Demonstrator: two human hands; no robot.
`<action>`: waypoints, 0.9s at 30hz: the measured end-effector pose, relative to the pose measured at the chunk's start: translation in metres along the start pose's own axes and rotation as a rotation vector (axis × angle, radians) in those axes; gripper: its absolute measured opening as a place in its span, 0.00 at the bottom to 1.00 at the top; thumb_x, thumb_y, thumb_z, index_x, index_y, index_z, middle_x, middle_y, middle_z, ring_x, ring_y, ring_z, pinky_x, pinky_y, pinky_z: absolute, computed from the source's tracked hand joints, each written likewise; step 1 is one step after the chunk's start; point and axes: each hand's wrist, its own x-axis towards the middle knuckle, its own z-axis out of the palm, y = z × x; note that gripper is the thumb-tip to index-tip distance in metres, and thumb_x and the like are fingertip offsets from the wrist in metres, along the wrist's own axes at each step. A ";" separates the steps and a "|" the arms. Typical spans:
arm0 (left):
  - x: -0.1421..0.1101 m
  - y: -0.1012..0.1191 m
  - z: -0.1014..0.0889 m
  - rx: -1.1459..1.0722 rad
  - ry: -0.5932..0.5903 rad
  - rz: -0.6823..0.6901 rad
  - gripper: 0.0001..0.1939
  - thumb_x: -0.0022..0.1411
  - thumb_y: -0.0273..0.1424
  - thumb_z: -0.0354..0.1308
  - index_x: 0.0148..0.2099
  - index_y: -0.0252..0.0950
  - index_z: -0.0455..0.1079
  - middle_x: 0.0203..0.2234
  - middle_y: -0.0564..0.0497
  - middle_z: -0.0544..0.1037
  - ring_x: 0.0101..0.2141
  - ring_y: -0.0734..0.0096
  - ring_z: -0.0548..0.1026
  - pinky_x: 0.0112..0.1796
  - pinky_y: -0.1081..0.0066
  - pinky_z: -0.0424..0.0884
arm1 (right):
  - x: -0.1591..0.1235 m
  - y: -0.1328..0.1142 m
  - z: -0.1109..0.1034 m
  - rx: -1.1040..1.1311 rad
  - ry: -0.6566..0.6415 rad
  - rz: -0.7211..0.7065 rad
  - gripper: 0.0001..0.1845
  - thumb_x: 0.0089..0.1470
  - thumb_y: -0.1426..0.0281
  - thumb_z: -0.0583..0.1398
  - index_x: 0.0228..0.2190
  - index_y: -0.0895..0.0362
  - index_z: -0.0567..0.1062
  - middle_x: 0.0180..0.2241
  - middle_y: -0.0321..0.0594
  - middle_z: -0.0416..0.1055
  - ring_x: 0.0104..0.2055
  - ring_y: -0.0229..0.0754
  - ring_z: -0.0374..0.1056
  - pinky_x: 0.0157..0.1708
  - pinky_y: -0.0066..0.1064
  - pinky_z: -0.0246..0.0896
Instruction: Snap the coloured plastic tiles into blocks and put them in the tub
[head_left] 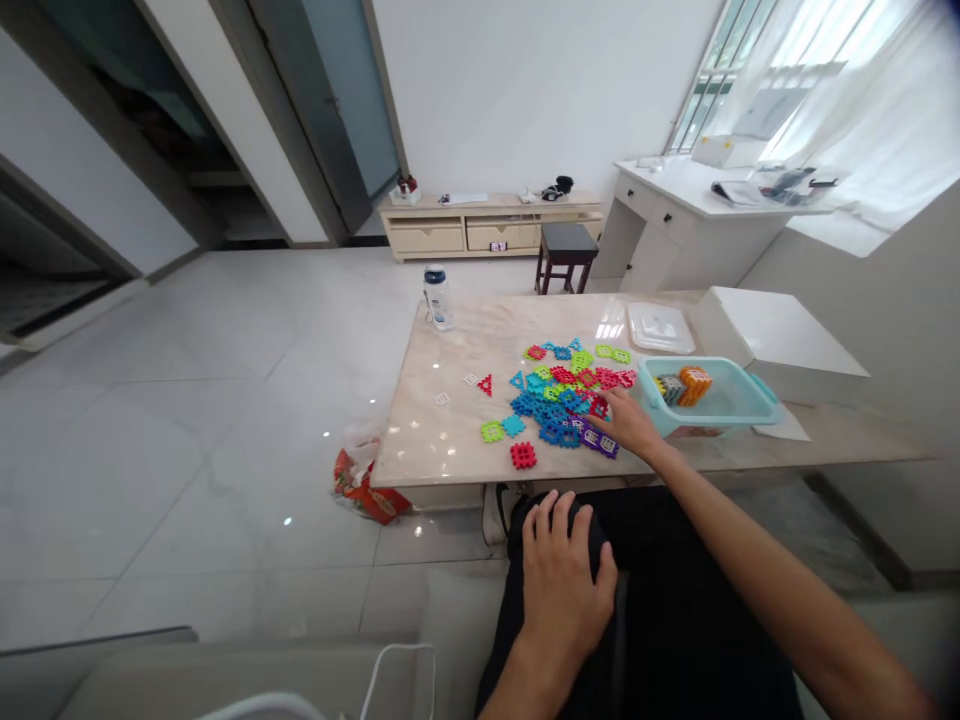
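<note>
Head view: most plastic snap-together pieces (559, 400) lie spread on worktop (442, 430), few stacked in blue tub (739, 400) (small share). Right grip (632, 424) open, touching pile, holding nothing; left grip (561, 578) open on knee.

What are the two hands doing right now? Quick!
Left hand: open, resting on the black trousers, holding nothing.
Right hand: touching the colored plastic tiles; cannot tell whether it holds one.
</note>
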 end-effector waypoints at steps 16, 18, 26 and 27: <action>0.012 0.033 0.006 0.254 0.047 0.053 0.18 0.71 0.32 0.61 0.61 0.41 0.75 0.63 0.43 0.77 0.66 0.45 0.71 0.65 0.41 0.69 | -0.089 -0.059 0.003 0.413 -0.048 -0.120 0.27 0.65 0.58 0.67 0.61 0.54 0.76 0.55 0.50 0.79 0.56 0.53 0.77 0.60 0.48 0.72; 0.012 0.032 0.006 0.264 0.045 0.049 0.18 0.71 0.33 0.61 0.62 0.41 0.75 0.64 0.43 0.77 0.66 0.45 0.70 0.65 0.42 0.69 | -0.093 -0.067 0.005 0.403 -0.051 -0.132 0.27 0.64 0.59 0.68 0.61 0.54 0.75 0.56 0.51 0.78 0.58 0.53 0.76 0.61 0.49 0.72; 0.013 0.031 0.004 0.269 0.027 0.044 0.18 0.72 0.33 0.60 0.62 0.41 0.74 0.64 0.44 0.76 0.66 0.47 0.70 0.65 0.43 0.69 | -0.092 -0.075 0.006 0.389 -0.045 -0.146 0.25 0.65 0.59 0.68 0.59 0.55 0.77 0.56 0.52 0.79 0.59 0.55 0.76 0.62 0.51 0.71; 0.013 0.031 0.004 0.268 0.023 0.043 0.18 0.72 0.33 0.60 0.62 0.41 0.74 0.64 0.44 0.76 0.66 0.47 0.70 0.65 0.43 0.69 | -0.093 -0.074 0.005 0.387 -0.049 -0.138 0.25 0.65 0.59 0.68 0.59 0.55 0.77 0.56 0.52 0.79 0.59 0.55 0.76 0.62 0.51 0.71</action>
